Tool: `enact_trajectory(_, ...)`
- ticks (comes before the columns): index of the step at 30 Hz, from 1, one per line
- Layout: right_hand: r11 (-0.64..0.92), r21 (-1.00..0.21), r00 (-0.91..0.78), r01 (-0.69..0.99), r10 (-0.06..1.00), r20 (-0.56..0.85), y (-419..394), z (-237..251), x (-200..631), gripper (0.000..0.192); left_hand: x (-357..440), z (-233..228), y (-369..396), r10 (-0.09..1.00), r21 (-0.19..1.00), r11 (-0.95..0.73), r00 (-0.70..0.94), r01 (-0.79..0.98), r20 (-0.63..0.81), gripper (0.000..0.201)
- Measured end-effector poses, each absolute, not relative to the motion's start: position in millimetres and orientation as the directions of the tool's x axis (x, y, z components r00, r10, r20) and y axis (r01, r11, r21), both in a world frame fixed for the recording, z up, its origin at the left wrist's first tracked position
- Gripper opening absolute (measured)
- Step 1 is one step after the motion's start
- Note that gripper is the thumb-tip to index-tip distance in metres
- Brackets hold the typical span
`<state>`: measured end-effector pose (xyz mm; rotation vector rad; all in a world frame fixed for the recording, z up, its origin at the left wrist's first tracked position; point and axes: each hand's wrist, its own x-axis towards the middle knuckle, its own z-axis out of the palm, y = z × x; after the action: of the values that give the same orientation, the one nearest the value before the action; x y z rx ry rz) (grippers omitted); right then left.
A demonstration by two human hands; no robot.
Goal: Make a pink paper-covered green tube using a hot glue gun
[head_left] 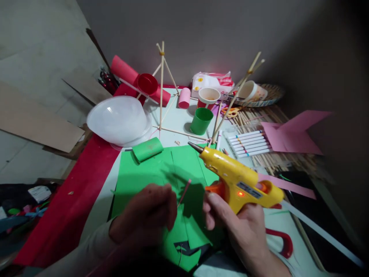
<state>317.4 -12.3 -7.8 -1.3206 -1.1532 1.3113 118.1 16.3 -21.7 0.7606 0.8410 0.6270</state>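
My right hand grips a yellow hot glue gun around its handle, near the orange trigger. The gun's nozzle points up and left, its small light glows orange-red, and a long white glue stick comes out of its back. My left hand is slightly blurred, with its fingers curled together above green paper. A thin pink stick shows right beside its fingertips; I cannot tell whether the fingers hold it. A green paper roll lies at the paper's far left edge.
Behind stands a frame of wooden sticks around a green cup. White plastic bowls and red rolls are at left. Markers, folded pink paper, orange scissors and a woven basket lie at right.
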Motion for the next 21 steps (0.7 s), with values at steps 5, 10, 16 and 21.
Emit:
enact_trajectory(5, -0.091, -0.995, 0.003, 0.035, 0.996, -0.091, -9.1, -5.2, 316.9, 0.038, 102.8, -11.1, 44.3, 0.921, 0.909, 0.365, 0.218, -0.201, -0.322, 0.063)
enact_trajectory(10, -0.010, -0.999, -0.007, 0.034, 1.000, -0.010, -8.5, -4.4, 317.1, 0.034, 94.4, -2.1, 55.9, 0.979, 0.985, 0.025, -0.196, -0.172, -0.059, 0.053)
enact_trajectory(16, 0.076, -0.997, -0.095, -0.031, 0.992, 0.078, -8.3, -1.2, 317.9, 0.032, 114.2, -6.2, 82.9, 0.844, 0.983, -0.180, -0.518, -0.035, 0.136, 0.055)
enact_trajectory(21, 0.115, -0.993, -0.080, -0.021, 0.990, 0.117, -7.6, -4.3, 317.7, 0.027, 120.9, -7.8, 99.9, 0.810, 0.991, -0.131, -0.576, 0.004, 0.109, 0.041)
